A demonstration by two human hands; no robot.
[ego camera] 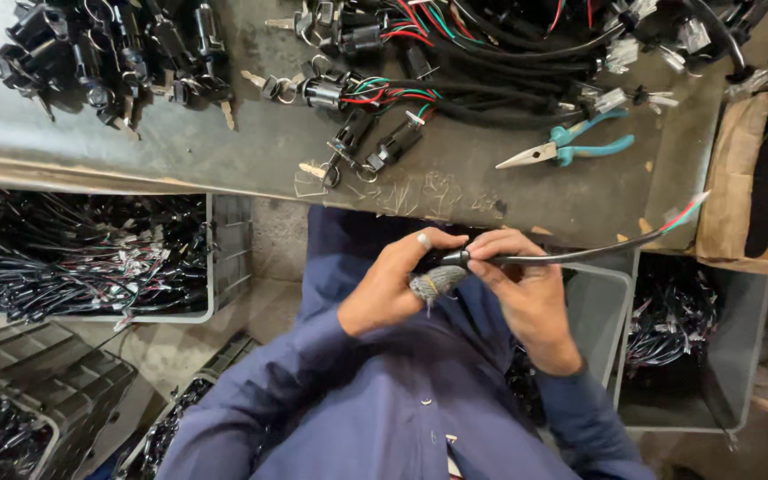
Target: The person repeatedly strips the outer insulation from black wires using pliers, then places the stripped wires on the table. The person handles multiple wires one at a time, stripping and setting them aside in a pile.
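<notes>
Left hand (393,284) closed round the lock end of a cable (571,256), thumb on top, one finger wrapped in grey cloth; right hand (526,289) pinches the black sleeve just beside it, fingertips touching; cable held over the lap, below the bench (224,151) edge; long axis runs from the hands out to the right and slightly up, red, green and white wire tips at the far end; both hands equally near. Teal pliers (571,147) on bench, well apart; brown cardboard box (744,178) at right; grey bin (224,249) of harnesses at left.
</notes>
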